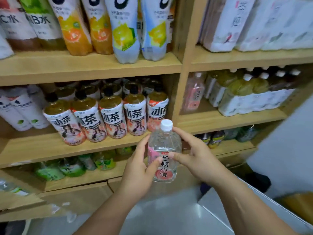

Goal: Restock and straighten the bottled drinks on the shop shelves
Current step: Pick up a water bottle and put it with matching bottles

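Clear bottle [165,150] gripped round by left hand [137,168] and right hand [199,158], just before tea row [111,116]; could topple that row if shoved in crooked

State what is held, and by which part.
A clear bottle, held by both: left hand grips the body's left side, right hand the right side, forefinger at the shoulder, thumb on the label.

Wooden shelves [94,65] carry iced-tea bottles [113,116], fruit drinks [101,31] above, seemingly green bottles [71,167] below.
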A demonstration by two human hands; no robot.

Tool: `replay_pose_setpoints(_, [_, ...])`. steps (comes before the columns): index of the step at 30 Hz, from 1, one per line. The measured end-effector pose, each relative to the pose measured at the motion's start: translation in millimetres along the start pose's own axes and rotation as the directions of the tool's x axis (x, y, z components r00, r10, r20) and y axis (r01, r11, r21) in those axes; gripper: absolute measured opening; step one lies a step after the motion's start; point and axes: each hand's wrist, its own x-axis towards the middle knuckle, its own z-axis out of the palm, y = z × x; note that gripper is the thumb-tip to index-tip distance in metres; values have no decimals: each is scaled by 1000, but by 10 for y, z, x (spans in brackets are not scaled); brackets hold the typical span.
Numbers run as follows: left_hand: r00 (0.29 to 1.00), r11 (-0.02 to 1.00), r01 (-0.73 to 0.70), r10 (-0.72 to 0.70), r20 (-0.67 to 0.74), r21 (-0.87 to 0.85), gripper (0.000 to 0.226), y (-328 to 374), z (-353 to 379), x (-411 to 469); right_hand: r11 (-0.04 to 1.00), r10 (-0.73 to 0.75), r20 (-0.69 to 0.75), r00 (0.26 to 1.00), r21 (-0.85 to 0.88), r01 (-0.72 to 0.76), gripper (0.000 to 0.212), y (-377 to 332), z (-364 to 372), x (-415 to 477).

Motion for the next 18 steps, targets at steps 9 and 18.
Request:
replay_pose_setpoints(9, [1000, 998, 2, -3, -18, -58, 67, 658, 1364, 429, 998, -37, 41, 998, -45, 38, 77, 555, -1453, 92])
replay_pose_setpoints(18, [999, 999, -14, 11, -49, -48, 69, 822, 1912, 996, 999, -27, 41, 999, 46, 25, 76, 803, -2094, 420])
